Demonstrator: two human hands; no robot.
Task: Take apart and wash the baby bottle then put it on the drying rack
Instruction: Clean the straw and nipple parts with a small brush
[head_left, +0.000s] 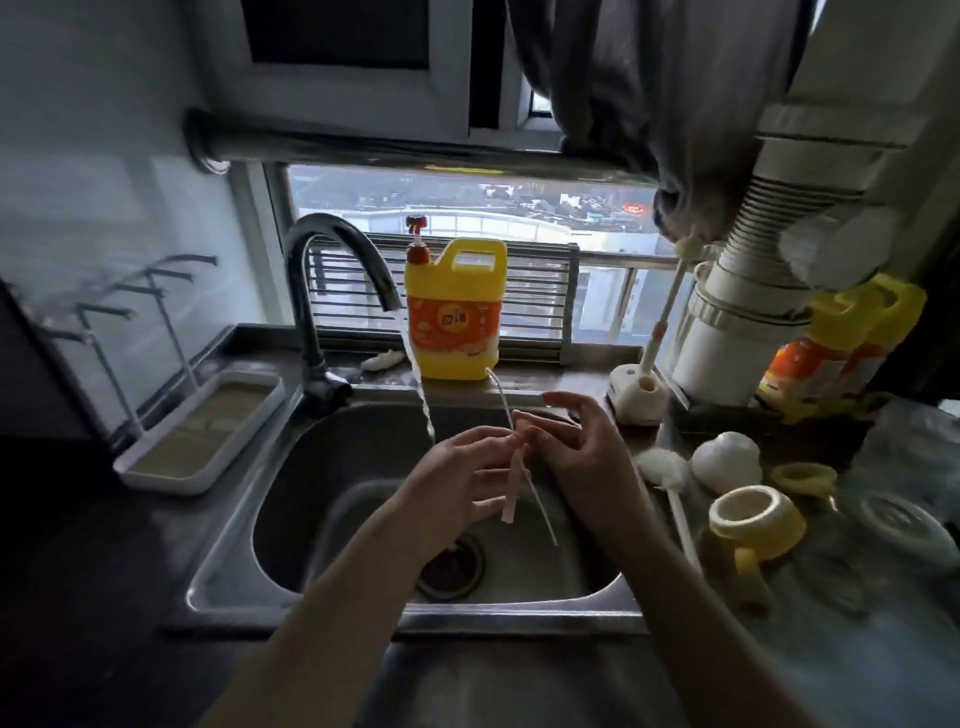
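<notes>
Over the steel sink (291, 467) my left hand (457, 483) pinches a short pale straw tube (510, 493) that hangs downward. My right hand (576, 447) pinches a thin wire straw brush (540, 506); its upper end rises toward the soap jug and its lower end slants down to the right. Water runs from the tap (332, 291) just left of both hands. On the counter to the right lie bottle parts: a yellow handled collar (753, 525), a white dome cap (727, 460), a yellow ring (804, 478) and a clear bottle body (909, 530).
A white drying rack (197, 431) with metal prongs stands left of the sink. A yellow dish soap jug (454, 312) sits on the sill behind. A sponge brush (670, 493) lies on the sink's right rim, and a brush holder (636, 395) stands behind it.
</notes>
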